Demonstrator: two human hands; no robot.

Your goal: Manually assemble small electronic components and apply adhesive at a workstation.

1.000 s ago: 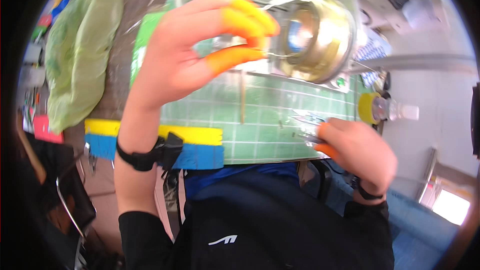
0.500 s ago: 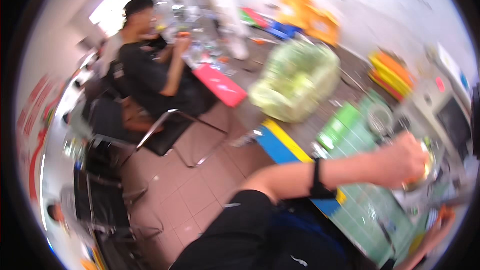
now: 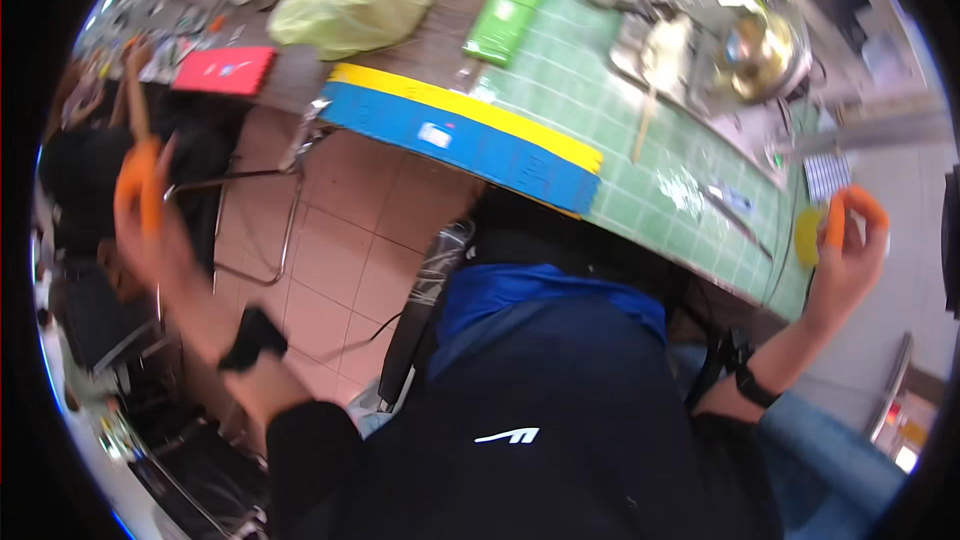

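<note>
Both my arms reach out wide to the sides. At the far left, off the table, my left hand (image 3: 148,205) is raised and blurred, with orange covers on some fingers. Its fingers look stretched, and I see nothing held in it. By the table's right edge, my right hand (image 3: 850,245) has orange-covered digits that curve toward each other with a gap between. Nothing shows in that gap. Closest to it are a yellow round item (image 3: 808,237) and a small checked pad (image 3: 828,177). A thin dark tool (image 3: 738,222) lies on the green gridded mat (image 3: 560,50).
A shiny gold-coloured bowl (image 3: 765,52) and a pale lump (image 3: 667,48) by a wooden stick (image 3: 643,125) are at the back right. A green packet (image 3: 508,15), yellow-green bag (image 3: 350,0) and red folder (image 3: 225,70) lie along the table. A blue-and-yellow strip (image 3: 450,135) lines its front.
My left hand has swung from above the shiny bowl far to the left. The view has turned down and right, bringing my lap and right arm more fully into sight.
</note>
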